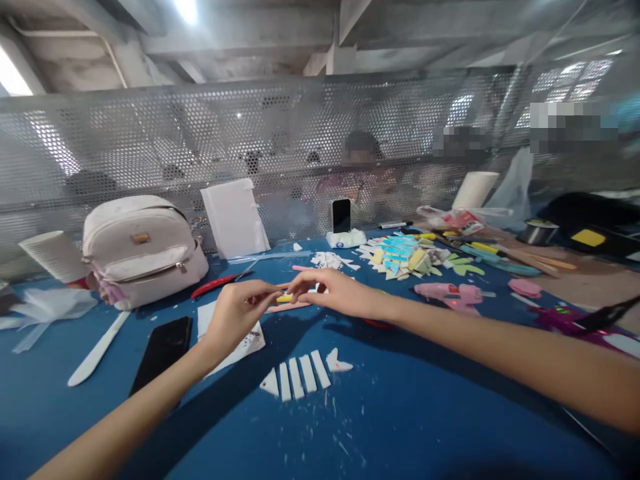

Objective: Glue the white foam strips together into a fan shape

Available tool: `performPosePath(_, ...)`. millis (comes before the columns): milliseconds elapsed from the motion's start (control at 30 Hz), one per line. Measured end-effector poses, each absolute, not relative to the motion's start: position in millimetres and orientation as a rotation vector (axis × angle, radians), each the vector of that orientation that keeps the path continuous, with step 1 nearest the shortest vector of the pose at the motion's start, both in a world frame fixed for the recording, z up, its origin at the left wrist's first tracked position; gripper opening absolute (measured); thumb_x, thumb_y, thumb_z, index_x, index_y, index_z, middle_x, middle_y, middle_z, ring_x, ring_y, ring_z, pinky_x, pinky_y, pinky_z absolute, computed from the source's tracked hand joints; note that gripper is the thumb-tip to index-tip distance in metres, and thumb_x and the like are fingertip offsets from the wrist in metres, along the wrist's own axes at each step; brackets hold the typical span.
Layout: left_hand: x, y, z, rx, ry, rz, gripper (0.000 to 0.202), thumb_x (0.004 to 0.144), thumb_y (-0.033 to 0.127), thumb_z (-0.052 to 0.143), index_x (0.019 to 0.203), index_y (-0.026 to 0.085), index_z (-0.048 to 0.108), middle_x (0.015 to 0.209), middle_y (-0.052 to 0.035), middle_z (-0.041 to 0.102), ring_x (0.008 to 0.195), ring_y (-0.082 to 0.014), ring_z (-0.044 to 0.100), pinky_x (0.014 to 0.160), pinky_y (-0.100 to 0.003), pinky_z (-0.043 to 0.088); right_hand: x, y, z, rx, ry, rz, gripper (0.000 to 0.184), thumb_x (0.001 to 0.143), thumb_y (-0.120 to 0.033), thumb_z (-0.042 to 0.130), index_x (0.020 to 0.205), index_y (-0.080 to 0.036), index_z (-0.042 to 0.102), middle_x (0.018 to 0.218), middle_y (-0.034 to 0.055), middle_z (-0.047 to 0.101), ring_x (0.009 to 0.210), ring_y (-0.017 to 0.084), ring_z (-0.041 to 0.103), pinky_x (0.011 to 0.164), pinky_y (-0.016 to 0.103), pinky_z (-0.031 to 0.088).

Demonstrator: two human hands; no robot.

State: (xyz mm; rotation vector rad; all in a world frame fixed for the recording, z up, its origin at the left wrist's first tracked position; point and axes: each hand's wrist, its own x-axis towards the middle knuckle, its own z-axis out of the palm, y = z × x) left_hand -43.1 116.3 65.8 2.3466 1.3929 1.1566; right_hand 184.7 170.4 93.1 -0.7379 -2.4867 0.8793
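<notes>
Through the head view I have my left hand (237,310) and right hand (330,291) close together above the blue surface (400,407), fingers bent; I can't tell whether either grips anything. Nearer me, four white strips (296,379) lie in a row between a pointed piece (270,384) and a forked piece (339,361). A paper sheet (253,347) lies by my left hand, a black phone (164,350) beside it.

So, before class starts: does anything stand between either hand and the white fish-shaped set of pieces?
Nothing visible blocks the right hand: blue tabletop shows between it and the fish-shaped set. From the left hand, a corner of the speckled white sheet lies flat between.
</notes>
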Motion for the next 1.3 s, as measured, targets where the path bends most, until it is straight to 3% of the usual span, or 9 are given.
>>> performPosePath(100,-44.4,104.2,55.6,2.22,1.44,1.291,0.014,0.09,0.03,0.068,0.082,0.023,0.077,0.078,0.0003,0.078,0.068,-0.0143,0.068,0.059,-0.023,0.049,196.2,167.6,71.4,-0.857,-2.312,0.857,0.009,0.091,-0.024,0.064,0.091,-0.018,0.071,0.087,0.0032,0.074,0.093,0.019,0.067,0.074,0.029,0.048)
performPosePath(233,-53.6,88.0,40.3,2.148,1.468,1.299,0.011,0.086,0.03,0.072,0.078,0.025,0.079,0.076,0.0022,0.079,0.063,-0.0155,0.072,0.054,-0.021,0.052,215.2,155.9,54.0,-0.941,-2.216,0.857,0.009,0.09,-0.025,0.067,0.085,-0.02,0.072,0.085,0.0004,0.074,0.075,0.014,0.064,0.067,0.027,0.045)
performPosePath(333,-56.7,75.8,31.5,2.181,1.461,1.279,0.012,0.087,0.025,0.07,0.079,0.025,0.078,0.076,0.0019,0.079,0.066,-0.0161,0.074,0.055,-0.02,0.054,226.7,143.8,44.0,-0.968,-2.224,0.831,0.009,0.09,-0.027,0.068,0.084,-0.022,0.073,0.087,0.0003,0.073,0.077,0.015,0.063,0.067,0.027,0.044)
performPosePath(500,-60.5,61.6,17.6,2.406,1.362,1.202,0.015,0.09,0.02,0.062,0.087,0.026,0.075,0.085,0.0018,0.078,0.078,-0.0164,0.074,0.075,-0.027,0.056,238.9,134.0,25.7,-0.962,-2.275,0.728,0.009,0.092,-0.023,0.064,0.087,-0.022,0.072,0.091,0.0025,0.071,0.087,0.018,0.064,0.079,0.031,0.047)
performPosePath(733,-74.4,60.7,2.5,2.702,1.258,1.137,0.018,0.091,0.011,0.061,0.096,0.026,0.071,0.09,0.0038,0.076,0.076,-0.0134,0.067,0.075,-0.03,0.045,248.2,137.4,7.9,-0.751,-2.435,0.372,0.016,0.1,-0.022,0.053,0.092,-0.021,0.068,0.09,0.0031,0.07,0.084,0.017,0.064,0.077,0.03,0.048)
performPosePath(967,-75.4,55.6,-3.1,2.883,1.324,1.065,0.019,0.096,0.014,0.057,0.098,0.026,0.071,0.091,0.0044,0.077,0.076,-0.0153,0.062,0.08,-0.035,0.039,257.3,134.8,16.0,-0.542,-2.651,-0.067,0.021,0.1,-0.011,0.046,0.093,-0.017,0.065,0.087,0.0042,0.069,0.08,0.018,0.058,0.067,0.03,0.042)
performPosePath(1300,-73.1,55.5,-6.2,3.05,1.263,1.025,0.025,0.101,0.019,0.051,0.089,0.025,0.072,0.085,0.0075,0.078,0.067,-0.0154,0.062,0.076,-0.039,0.037,258.4,136.6,20.1,-0.565,-2.779,-0.054,0.039,0.101,-0.007,0.029,0.087,-0.02,0.063,0.077,0.0044,0.064,0.072,0.018,0.053,0.06,0.031,0.036)
